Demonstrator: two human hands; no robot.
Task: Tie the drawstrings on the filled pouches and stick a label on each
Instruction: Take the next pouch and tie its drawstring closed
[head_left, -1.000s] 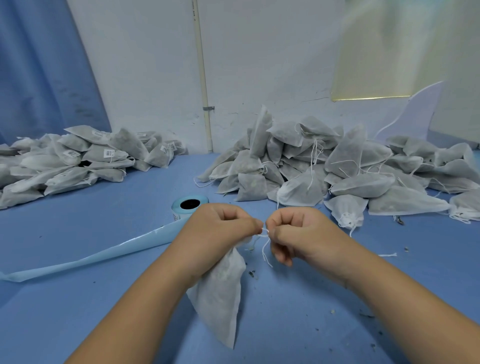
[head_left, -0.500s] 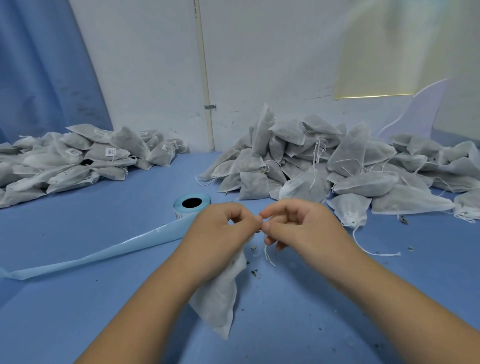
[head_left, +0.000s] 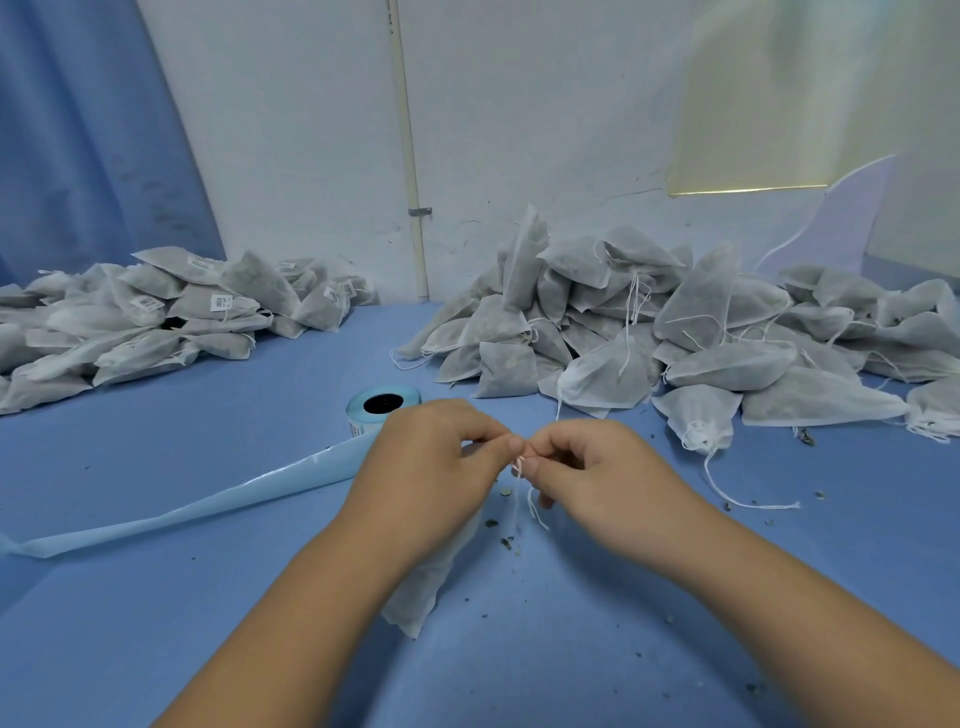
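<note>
Over the desk (head_left: 156, 597): we knot the drawstring (head_left: 519, 499).
Both hands, left (head_left: 431, 467) and right (head_left: 592, 473), have closed together, fingers pinching the string; pouch (head_left: 421, 587) hangs lower. Label pending.

The pouch (head_left: 423, 587) is thin, soft white cloth, matt and a bit see-through. Its drawstring (head_left: 535, 506) is thin white thread. The worktop (head_left: 156, 623) is smooth blue with a dull shine. The label roll (head_left: 383, 408) trails a glossy, pale blue paper strip (head_left: 208, 506).
</note>
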